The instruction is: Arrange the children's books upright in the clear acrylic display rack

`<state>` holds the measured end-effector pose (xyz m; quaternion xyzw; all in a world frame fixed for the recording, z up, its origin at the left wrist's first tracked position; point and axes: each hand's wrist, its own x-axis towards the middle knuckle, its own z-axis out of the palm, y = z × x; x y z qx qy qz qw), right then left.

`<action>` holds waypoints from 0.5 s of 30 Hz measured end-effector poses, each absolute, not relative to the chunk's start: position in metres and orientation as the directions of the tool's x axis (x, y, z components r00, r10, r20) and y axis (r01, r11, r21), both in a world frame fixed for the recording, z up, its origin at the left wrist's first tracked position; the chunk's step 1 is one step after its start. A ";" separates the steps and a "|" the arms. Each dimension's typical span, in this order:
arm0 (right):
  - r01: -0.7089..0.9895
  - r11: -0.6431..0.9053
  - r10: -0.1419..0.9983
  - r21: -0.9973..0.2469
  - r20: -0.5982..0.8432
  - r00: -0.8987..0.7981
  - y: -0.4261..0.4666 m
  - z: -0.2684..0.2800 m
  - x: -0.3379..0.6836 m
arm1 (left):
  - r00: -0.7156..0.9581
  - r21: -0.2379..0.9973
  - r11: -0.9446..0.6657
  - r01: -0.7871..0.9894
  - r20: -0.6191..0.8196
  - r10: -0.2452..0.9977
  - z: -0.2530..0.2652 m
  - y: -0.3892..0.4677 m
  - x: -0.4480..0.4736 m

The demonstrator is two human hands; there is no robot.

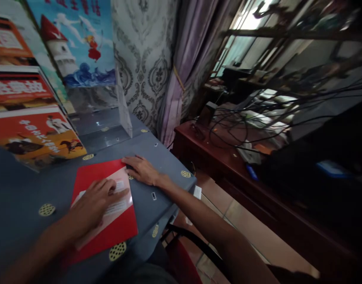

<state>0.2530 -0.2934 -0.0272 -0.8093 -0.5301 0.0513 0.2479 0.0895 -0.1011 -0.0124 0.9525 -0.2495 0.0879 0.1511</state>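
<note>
A red book or folder (121, 225) lies on the grey tablecloth, with a pale pink band and white printed text across its middle. My left hand (94, 199) rests on this printed part, thumb stretched out to the right and fingers partly bent; nothing shows in its grasp. At the top right corner of the red cover, my right hand (142, 169) lies low on the table. Its fingertips touch the corner, and its thumb and fingers are apart. The fine print is too small to read.
Upright picture books (41, 134) stand at the left, beside a clear acrylic stand (124, 106) holding a blue book (83, 43). A wooden desk (222, 157) with tangled black cables (240, 118) is at the right. Below the table edge is a red and black chair (181, 256).
</note>
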 end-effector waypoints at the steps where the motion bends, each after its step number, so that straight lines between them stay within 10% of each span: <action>1: 0.835 -0.315 0.884 -0.451 0.181 0.432 -0.293 -0.027 0.254 | 0.811 0.185 -0.806 -0.562 0.315 -0.494 -0.019 -0.102 0.085; 6: 0.838 -0.321 0.882 -0.441 0.183 0.434 -0.295 -0.029 0.255 | 0.778 0.042 -0.806 -0.590 0.297 -0.554 -0.034 -0.113 0.056; 15: 0.865 -0.320 0.895 -0.386 0.176 0.410 -0.293 -0.030 0.252 | 0.834 0.265 -0.791 -0.551 0.182 -0.520 -0.011 -0.114 0.019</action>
